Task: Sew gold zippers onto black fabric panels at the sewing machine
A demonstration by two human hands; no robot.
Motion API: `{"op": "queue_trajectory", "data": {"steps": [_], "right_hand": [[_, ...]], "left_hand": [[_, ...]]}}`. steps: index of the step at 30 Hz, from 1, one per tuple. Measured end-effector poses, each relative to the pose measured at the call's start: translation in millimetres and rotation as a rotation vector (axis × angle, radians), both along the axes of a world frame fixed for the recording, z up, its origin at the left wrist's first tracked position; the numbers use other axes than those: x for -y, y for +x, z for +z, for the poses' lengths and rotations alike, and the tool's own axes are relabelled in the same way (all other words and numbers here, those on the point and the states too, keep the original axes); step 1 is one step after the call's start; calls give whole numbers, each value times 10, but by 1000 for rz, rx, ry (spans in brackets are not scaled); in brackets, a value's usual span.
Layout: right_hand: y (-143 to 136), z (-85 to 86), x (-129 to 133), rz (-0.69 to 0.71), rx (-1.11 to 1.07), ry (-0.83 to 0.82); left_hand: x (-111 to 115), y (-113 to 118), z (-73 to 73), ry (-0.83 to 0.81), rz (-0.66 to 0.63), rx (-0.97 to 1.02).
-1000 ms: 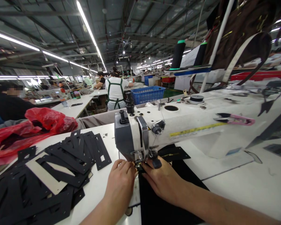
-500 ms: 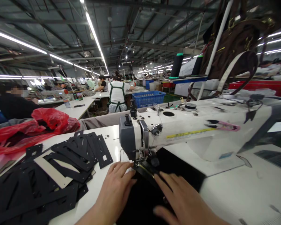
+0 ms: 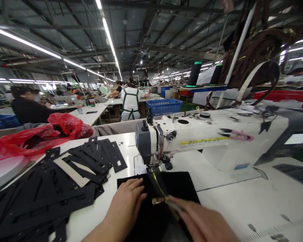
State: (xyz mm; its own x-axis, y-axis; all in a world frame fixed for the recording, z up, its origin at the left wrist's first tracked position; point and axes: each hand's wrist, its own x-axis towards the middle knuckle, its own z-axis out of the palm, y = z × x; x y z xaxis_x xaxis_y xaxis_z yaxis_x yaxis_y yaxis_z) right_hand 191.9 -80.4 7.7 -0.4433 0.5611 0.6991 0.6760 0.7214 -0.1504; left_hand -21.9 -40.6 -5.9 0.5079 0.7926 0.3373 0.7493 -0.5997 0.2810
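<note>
A black fabric panel point(image 3: 184, 183) lies on the machine bed, one end under the presser foot point(image 3: 154, 167) of a white sewing machine point(image 3: 207, 137). Along it runs a zipper point(image 3: 158, 184) with gold-coloured teeth and a brass-toned pull point(image 3: 158, 200). My left hand point(image 3: 128, 205) rests on the panel left of the zipper, fingers stretched out. At the zipper, just right of the pull, my right hand point(image 3: 197, 215) has its fingers closed on it; the fingertips are partly hidden and blurred.
Black frame-shaped pieces point(image 3: 53, 198) are piled on the left of the table, with a red plastic bag point(image 3: 63, 129) behind. Pink-handled snips point(image 3: 238, 135) lie on the machine arm. Thread cones point(image 3: 194, 75) stand at the back. Beyond, a person in a green apron point(image 3: 130, 101) sits near a blue crate point(image 3: 164, 107).
The black panel has turned and shifted toward me, showing more of the zipper and its pull. My right hand has gone from spread fingers to closed ones. The view has swung slightly left.
</note>
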Motion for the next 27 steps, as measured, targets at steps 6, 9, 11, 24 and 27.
{"op": "queue_trajectory", "data": {"steps": [6,9,11,24,27], "right_hand": [[80,385,-228,-23,-107,-131],[98,315,-236,32,-31,-118],[121,270,-217,32,-19,-100],[124,282,-205,52,-29,31],[139,272,-216,55,-24,14]], "left_hand": [[103,216,113,33,-41,434],[29,296,186,175,-97,503],[-17,334,217,228,-158,484],[-29,350,171,411,-220,363],[-80,360,166,361,-215,353]]}}
